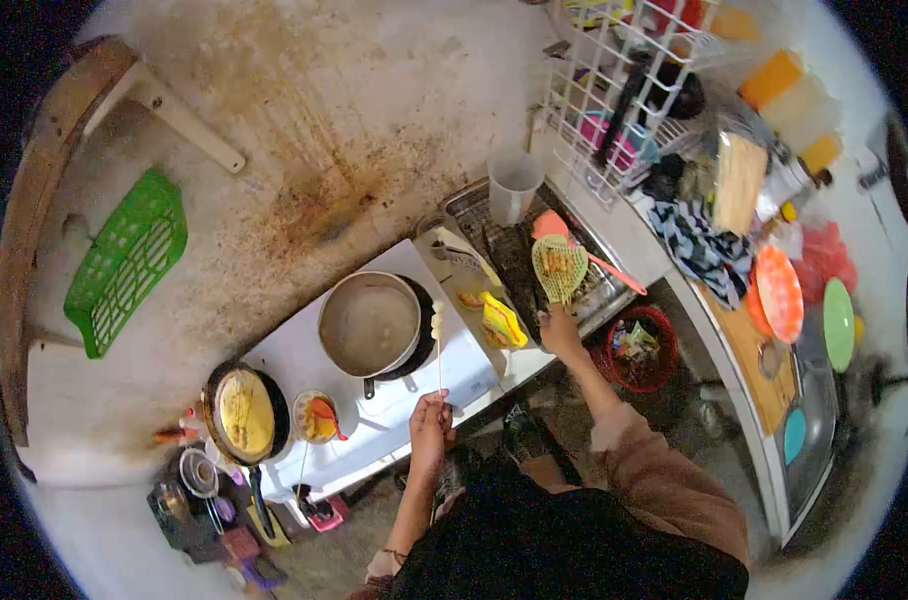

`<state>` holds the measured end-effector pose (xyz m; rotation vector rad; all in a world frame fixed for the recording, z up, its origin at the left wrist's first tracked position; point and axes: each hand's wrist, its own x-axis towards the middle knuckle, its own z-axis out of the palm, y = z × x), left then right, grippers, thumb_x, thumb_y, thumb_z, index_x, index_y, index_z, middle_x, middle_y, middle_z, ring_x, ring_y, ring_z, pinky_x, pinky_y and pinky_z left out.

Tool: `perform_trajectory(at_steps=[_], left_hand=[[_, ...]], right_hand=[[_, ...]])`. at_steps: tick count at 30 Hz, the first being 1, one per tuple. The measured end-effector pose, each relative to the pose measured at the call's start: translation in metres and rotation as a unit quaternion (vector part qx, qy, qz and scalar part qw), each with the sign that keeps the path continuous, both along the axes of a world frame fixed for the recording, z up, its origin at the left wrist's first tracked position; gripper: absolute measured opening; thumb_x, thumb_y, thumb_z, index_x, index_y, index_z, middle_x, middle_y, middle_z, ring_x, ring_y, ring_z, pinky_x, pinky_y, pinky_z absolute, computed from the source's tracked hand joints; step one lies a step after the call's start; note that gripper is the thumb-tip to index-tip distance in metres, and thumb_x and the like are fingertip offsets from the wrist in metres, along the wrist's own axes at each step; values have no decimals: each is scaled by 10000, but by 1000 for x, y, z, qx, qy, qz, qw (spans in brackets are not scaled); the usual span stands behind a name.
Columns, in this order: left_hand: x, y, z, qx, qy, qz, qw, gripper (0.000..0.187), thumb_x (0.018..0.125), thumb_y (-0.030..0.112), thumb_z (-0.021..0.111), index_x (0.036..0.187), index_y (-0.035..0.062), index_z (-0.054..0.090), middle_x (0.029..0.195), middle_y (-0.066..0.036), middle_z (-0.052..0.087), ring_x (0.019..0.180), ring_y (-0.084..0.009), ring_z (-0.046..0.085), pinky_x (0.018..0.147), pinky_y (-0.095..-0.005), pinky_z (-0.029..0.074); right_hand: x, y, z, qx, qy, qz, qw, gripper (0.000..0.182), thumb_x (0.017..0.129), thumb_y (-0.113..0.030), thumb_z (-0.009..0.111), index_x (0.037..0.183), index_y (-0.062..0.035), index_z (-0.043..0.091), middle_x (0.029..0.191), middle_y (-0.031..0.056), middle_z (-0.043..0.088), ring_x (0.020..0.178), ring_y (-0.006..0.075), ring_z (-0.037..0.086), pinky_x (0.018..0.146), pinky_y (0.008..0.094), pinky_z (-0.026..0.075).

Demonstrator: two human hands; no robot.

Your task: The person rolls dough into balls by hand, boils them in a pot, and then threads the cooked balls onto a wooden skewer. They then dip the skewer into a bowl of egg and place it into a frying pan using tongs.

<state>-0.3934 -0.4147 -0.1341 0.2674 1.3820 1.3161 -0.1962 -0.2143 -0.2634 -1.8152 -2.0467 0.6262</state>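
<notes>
My left hand [431, 425] is closed around the lower end of a thin skewer [437, 330], held upright with several pale balls threaded near its top. It is at the front edge of the white stove [464, 372], right of a large pot [359, 325] with cloudy contents. My right hand [560, 328] grips the handle of a pale yellow slotted skimmer [560, 266]. Small orange-brown food bits lie in the skimmer, over a dark metal tray [504, 255]. A yellow packet [502, 322] lies on the counter between my hands.
Left of the pot are a bowl [319, 416] with a red spoon and a frying pan [244, 412] holding a yellow omelette. A clear jug [514, 185] and a pink utensil [614, 272] are by the tray. A red basket of scraps [641, 350] stands below right.
</notes>
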Motion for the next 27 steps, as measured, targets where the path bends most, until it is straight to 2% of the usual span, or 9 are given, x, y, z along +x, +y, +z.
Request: perform_trajectory(at_steps=[7,10,14,17,20,22,24,26,27], left_hand=[[10,-2,-3,-33,17,105,994,234,876,304,453,961,91,500,612,43,386,485,-47,326,402,-192,260],[15,-5,-3,-55,3,130,990,219,874,296,454,938,93,502,592,49,376,477,-43,319,407,-190,257],[16,-11,-8,-34,0,166,986,144,884,179,433,949,77,512,613,52,379,452,-28,280,383,-190,207],[13,-16,0,-8,-6,177,984,155,891,191,430,942,75,519,605,55,380,452,-27,286,385,-188,217],[11,-19,12,-29,28,178,983,167,870,275,479,851,114,517,583,56,381,466,-34,298,409,-178,230],[5,-25,12,-34,25,168,985,169,875,271,468,898,114,527,597,55,390,475,-33,305,410,-180,237],[-2,-34,6,-2,48,164,985,171,897,217,423,944,87,525,620,54,403,457,-26,309,392,-180,244],[-12,-45,10,6,37,190,981,179,898,220,421,957,84,521,623,52,404,455,-25,310,393,-176,247],[-18,-51,16,10,30,201,979,183,898,221,420,963,82,520,624,51,405,454,-25,311,394,-174,249]], right_hand=[[-37,45,-25,-150,-248,29,957,533,787,-266,513,1141,93,343,1051,245,512,951,343,540,746,418,463],[-34,52,-44,-115,-264,77,955,492,743,-196,539,1127,90,425,1025,229,539,900,334,573,697,429,474],[-36,59,0,-226,-259,153,927,601,743,-333,525,1126,117,415,1117,265,485,949,342,553,799,410,449],[-16,62,-14,-100,-157,47,981,593,691,-484,572,836,92,572,854,279,582,842,385,576,703,414,463],[11,60,8,-82,-75,14,994,584,707,-481,553,804,94,543,770,253,587,741,373,584,658,432,431],[30,57,35,-213,-66,36,974,592,752,-467,517,1033,54,487,956,226,570,902,355,552,800,408,423],[48,29,79,-312,120,31,942,395,806,-433,464,777,-41,509,539,83,467,435,173,473,455,334,395],[86,12,71,-308,275,35,910,340,845,-409,418,776,-89,510,515,26,431,412,134,448,393,273,363],[72,-6,110,-331,289,-33,898,370,847,-442,405,765,-95,504,515,14,432,397,122,434,369,255,344]])
